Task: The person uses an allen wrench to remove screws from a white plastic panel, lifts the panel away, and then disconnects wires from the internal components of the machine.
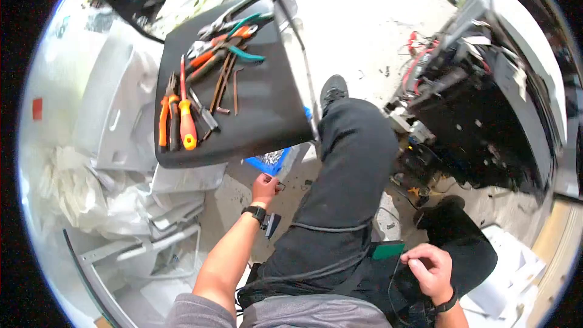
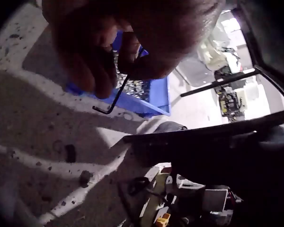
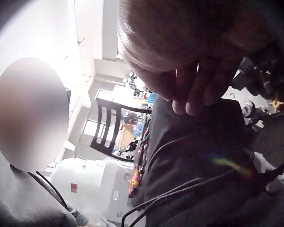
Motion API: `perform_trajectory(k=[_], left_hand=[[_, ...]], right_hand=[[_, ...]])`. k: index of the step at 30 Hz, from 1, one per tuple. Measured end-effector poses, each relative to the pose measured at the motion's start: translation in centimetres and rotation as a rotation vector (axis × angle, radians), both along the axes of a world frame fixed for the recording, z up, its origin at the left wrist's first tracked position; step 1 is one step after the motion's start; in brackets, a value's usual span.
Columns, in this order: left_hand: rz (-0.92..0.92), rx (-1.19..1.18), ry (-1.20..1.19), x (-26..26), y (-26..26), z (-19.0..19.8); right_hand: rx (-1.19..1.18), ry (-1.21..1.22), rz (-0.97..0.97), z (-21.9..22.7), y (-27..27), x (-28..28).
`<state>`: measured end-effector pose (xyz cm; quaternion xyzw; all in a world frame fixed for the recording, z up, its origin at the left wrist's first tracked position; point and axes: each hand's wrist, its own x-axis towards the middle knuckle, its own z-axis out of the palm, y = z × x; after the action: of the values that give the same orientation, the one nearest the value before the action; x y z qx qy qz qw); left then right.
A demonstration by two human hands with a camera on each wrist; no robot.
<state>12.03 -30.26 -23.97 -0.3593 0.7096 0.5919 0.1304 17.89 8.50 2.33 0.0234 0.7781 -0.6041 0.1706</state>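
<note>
My left hand (image 1: 265,189) pinches a small black hex key (image 2: 115,100) between thumb and fingers, its short bent end pointing down past the fingertips. Just beyond that hand is a blue tray (image 2: 160,93) of small shiny metal pieces (image 2: 135,89), low near the floor; the hand hides part of it in the left wrist view. My right hand (image 1: 431,268) hangs over my lap, fingers loosely bent, and nothing shows between them in the right wrist view. A thin dark cord (image 1: 392,285) runs below its fingertips.
A black seat (image 1: 267,112) carries several pliers, an orange-red screwdriver (image 1: 186,115) and rusty hex keys (image 1: 222,82). On the right stands a dark opened machine (image 1: 480,115) with red wires. White plastic parts (image 1: 130,103) and bags are piled at the left.
</note>
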Motion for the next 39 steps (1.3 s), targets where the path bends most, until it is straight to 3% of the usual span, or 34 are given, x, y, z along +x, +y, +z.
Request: perform_trajectory(k=[3,7,13,14,15,17,21,25,32,36,39], left_hand=[[-0.077,-0.021,0.091,-1.6,0.2,3.1],[-0.149,-0.109,0.151,-2.8,-0.7,6.7],[-0.08,-0.069,0.233,-2.4,-1.5,13.2],[-0.054,0.087,0.268,-2.3,-1.9,14.0],[-0.057,0.079,0.274,-2.2,-2.2,15.0],[-0.181,0.224,0.258,-2.0,-2.4,17.1],[-0.367,0.273,-0.004,-2.3,-2.2,20.6],[-0.327,0.433,0.142,-3.6,-0.4,25.4],[-0.473,0.671,0.426,-9.4,10.5,33.3],[-0.636,0.907,0.464,-12.0,17.9,33.0],[-0.643,0.981,0.473,-12.4,23.9,32.5]], right_hand=[[0.015,0.11,0.028,0.5,0.8,0.6],[-0.063,0.093,-0.085,0.7,1.0,1.3],[-0.089,0.152,-0.056,1.1,0.1,1.7],[-0.078,0.16,-0.042,1.1,-0.2,1.7],[-0.086,0.167,-0.045,1.3,-0.4,1.7],[-0.044,0.201,0.005,1.9,-0.9,1.7],[-0.049,0.25,0.025,2.2,-1.2,1.9],[-0.019,0.28,0.029,2.4,-0.6,1.9],[-0.122,0.27,-0.074,2.1,-0.1,1.1],[-0.175,0.319,-0.114,2.5,0.1,0.1],[-0.19,0.313,-0.139,2.1,0.6,-0.4]])
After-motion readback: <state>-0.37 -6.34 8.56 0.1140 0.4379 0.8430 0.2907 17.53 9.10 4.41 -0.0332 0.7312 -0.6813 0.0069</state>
